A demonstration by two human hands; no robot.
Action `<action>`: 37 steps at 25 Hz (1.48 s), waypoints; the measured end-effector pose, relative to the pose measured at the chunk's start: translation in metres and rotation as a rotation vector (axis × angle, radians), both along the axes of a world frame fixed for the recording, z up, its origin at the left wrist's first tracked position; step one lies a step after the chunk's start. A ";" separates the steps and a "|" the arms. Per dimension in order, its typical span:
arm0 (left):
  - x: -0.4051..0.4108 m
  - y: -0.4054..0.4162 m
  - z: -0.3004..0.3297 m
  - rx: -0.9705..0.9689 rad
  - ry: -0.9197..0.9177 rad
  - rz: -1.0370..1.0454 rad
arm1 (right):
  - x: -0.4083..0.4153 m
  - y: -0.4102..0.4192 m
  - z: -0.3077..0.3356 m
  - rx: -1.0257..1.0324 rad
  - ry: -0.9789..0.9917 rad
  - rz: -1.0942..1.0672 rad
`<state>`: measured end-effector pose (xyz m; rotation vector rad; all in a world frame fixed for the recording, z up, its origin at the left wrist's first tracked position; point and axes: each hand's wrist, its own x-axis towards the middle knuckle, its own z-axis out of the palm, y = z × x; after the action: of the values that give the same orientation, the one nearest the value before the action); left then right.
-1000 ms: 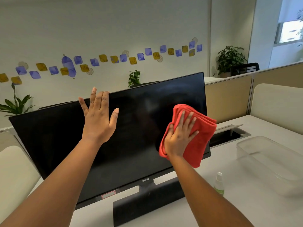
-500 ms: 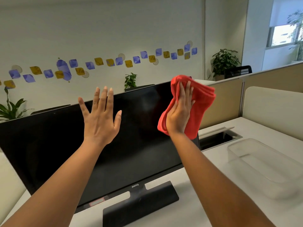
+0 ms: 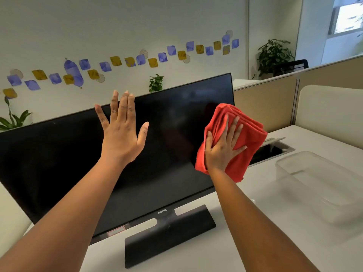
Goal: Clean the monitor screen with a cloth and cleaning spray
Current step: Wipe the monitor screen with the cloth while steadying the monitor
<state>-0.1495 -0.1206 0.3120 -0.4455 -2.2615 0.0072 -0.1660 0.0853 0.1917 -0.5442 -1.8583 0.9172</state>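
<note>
**Right hand presses red cloth to the monitor's right edge**

Right hand lies flat with fingers spread on a folded red cloth, pushing it against the right side of the dark monitor screen. Part of the cloth hangs past the screen's right edge and below the hand. The left hand is raised with its palm toward the upper middle of the screen, fingers straight and close together, thumb held out; whether it touches the glass cannot be told. Both forearms reach up from the lower corners of the view.

The monitor tilts back on a flat black stand, which sits on a white table. To the right on the table stands a clear plastic container, and behind the cloth is an open cable hatch in the tabletop. Beige partitions close off the desk. Beyond them, a pale wall carries a band of blue and yellow decals, with potted plants along it and a bright window at the far right.
</note>
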 end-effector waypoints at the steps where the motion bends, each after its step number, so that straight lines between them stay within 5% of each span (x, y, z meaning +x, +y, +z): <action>1: 0.000 0.000 0.000 0.004 0.000 -0.006 | 0.001 -0.001 -0.012 -0.034 -0.016 -0.006; 13: 0.002 0.003 0.002 -0.002 -0.018 -0.007 | 0.021 -0.032 -0.058 -0.576 -0.179 -0.019; 29: 0.013 0.000 0.010 -0.010 -0.121 -0.002 | 0.064 -0.142 -0.051 -0.339 -0.339 0.282; 33: 0.013 0.000 0.009 -0.006 -0.101 -0.015 | 0.049 -0.125 -0.026 -0.069 -0.106 0.189; 37: 0.009 -0.001 0.008 -0.009 -0.077 -0.018 | 0.025 -0.067 0.011 0.141 -0.129 0.126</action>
<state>-0.1401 -0.1215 0.3197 -0.4785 -2.3334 -0.0088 -0.1408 0.0178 0.2029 -0.4115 -2.0751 0.8419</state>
